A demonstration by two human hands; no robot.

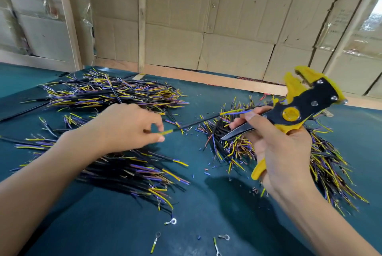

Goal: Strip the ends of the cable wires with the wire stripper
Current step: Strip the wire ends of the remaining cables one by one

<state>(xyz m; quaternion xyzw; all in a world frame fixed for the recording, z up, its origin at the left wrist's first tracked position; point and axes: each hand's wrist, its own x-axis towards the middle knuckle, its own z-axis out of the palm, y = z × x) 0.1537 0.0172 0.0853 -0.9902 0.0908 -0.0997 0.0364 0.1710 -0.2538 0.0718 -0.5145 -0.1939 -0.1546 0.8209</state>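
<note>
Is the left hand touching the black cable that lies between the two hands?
Touching. In the head view, the left hand pinches the yellow end of the black cable between thumb and fingers.

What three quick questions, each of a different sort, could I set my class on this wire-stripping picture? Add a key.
1. True or false: the right hand holds the wire stripper.
2. What does the left hand pinch? A) a ring terminal B) one end of a black cable C) the tool's handle
3. Fill in: the loose ring terminals lie on the ___ mat.

Key: 1 true; 2 B; 3 green.
</note>
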